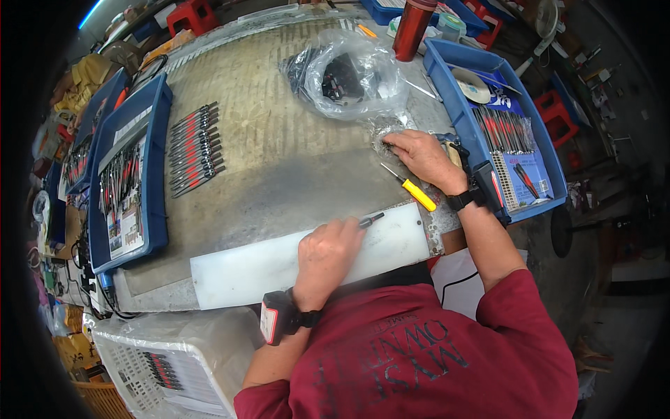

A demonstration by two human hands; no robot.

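My left hand [326, 253] is closed round a slim dark pen-shaped tool, whose tip [372, 220] sticks out to the right over a white board [244, 269] at the near table edge. Farther right, my right hand [424, 159] reaches down to a small pile of tiny metal-looking parts [388, 133], its fingertips pressed together there. What they pinch is too small to make out. Just below that hand lies a screwdriver [417, 194] with a yellow handle. Beyond the pile stands an open clear plastic bag [356, 77] with dark parts inside.
Several slim dark tools [195, 150] lie in a row on the table's left. A blue tray [165, 126] of red-and-black tools stands beyond them. Another blue tray [447, 77] at the right holds similar tools. A red tumbler [413, 31] stands at the back; a white crate [202, 370] sits lower left.
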